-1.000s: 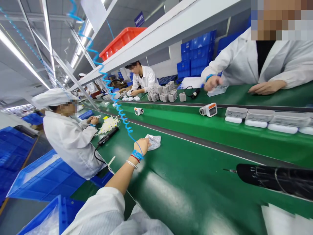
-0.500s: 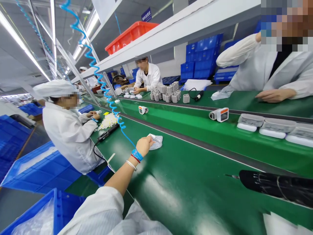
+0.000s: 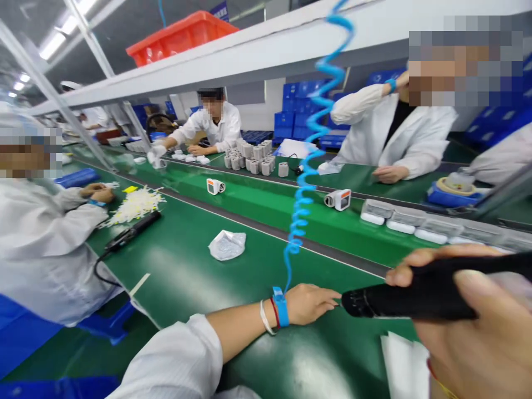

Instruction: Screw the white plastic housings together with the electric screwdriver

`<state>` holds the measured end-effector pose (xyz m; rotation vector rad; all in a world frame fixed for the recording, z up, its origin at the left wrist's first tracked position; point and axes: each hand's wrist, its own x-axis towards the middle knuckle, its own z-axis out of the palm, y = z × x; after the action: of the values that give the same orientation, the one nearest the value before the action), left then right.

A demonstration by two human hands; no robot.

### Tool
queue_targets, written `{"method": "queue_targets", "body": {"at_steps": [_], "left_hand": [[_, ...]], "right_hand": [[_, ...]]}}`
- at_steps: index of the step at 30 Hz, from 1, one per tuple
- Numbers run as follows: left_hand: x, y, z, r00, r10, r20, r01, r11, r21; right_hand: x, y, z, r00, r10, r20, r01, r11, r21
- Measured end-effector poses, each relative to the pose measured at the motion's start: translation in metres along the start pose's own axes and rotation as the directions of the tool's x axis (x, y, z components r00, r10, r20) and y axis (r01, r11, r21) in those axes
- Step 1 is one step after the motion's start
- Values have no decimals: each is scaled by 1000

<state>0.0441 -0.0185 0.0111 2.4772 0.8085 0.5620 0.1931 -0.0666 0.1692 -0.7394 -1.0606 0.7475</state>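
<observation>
My right hand [image 3: 465, 343] is wrapped round a black electric screwdriver [image 3: 419, 288], held level above the green belt with its nose pointing left. My left hand [image 3: 310, 303], with a blue wrist strap, reaches to that nose. Its fingers are stretched out, the tips close to the bit end, where the bit itself cannot be made out. A small clear plastic bag [image 3: 227, 245] lies farther left on the green surface, apart from both hands; small items inside are too fine to name. A blue coiled cord [image 3: 305, 194] rises from the strap.
White devices with orange trim [image 3: 341, 199] stand on the raised green strip, beside a row of grey-and-white units [image 3: 403, 219]. White paper-like sheets [image 3: 405, 363] lie near my right hand. Another screwdriver [image 3: 133, 230] rests by a pile of white pieces [image 3: 137, 206]. Co-workers sit around.
My left hand has let go of the plastic bag and moved right. The screwdriver, lying untouched before, is now in my right hand. The view has turned right.
</observation>
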Motion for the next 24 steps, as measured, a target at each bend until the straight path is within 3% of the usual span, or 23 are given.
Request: {"method": "queue_targets", "body": {"at_steps": [4,10,16,24], "left_hand": [[-7,0,-3,1000,-11,-17,9,997,-82],[-8,-11,0,998,3,-57,-5,999,-45],[-9,-15,-1,997,72,-3,-72,996,44],[-9,-15,1,996,90,-27,-87,993,85]], "right_hand": [[-4,8,20,993,117,22,-118,992,52],[-2,29,19,987,151,63,-149,988,-26],[0,34,22,987,160,29,-157,985,-78],[-2,40,21,983,169,77,-164,984,-62]]}}
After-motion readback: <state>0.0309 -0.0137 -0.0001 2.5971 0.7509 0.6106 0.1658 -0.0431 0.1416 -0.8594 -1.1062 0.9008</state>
